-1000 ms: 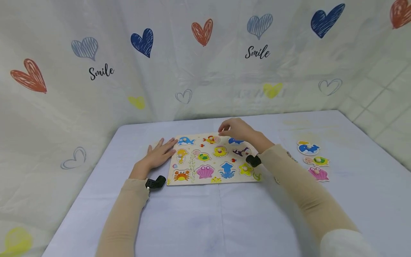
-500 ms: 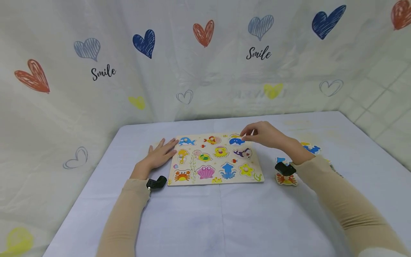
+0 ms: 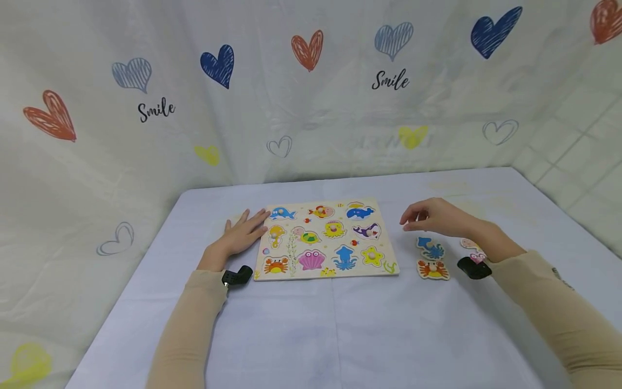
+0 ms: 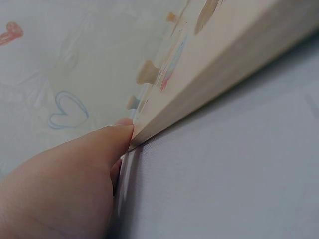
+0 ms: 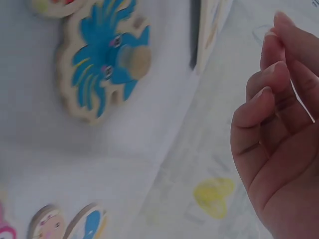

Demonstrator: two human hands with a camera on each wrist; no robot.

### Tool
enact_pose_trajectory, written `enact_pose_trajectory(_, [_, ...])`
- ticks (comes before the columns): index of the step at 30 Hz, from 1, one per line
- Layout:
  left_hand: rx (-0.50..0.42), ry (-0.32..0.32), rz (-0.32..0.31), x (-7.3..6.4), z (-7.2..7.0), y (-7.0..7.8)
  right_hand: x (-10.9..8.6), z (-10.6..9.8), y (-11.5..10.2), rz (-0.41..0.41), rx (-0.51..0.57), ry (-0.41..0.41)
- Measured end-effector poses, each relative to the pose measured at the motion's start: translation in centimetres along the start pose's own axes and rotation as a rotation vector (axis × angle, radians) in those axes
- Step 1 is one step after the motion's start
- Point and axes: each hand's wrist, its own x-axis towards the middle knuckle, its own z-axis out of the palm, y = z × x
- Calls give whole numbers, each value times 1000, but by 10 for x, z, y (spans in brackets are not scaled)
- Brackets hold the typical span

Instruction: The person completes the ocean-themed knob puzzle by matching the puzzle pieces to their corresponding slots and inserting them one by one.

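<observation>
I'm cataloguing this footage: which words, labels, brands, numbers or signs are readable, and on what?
"Smile", black script, left side of the backdrop.
"Smile", black script, right of the backdrop's centre.
Too faint to read: backdrop lettering by a yellow heart.
Too small to read: dark marking on the right sleeve.
None readable on the puzzle board or loose pieces.

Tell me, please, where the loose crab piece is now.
In the head view, the loose crab piece lies on the table right of the puzzle board, just below the blue squid piece.
</observation>
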Motion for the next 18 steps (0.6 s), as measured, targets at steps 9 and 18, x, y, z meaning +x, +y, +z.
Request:
enact_pose_trajectory(9, [-12,5,3,0,0,2,-22,-4,38,76,36,-122])
enact_pose_trajectory(18, [-11,3,-3,0,1,1,-26,-4,52,99,63,-170])
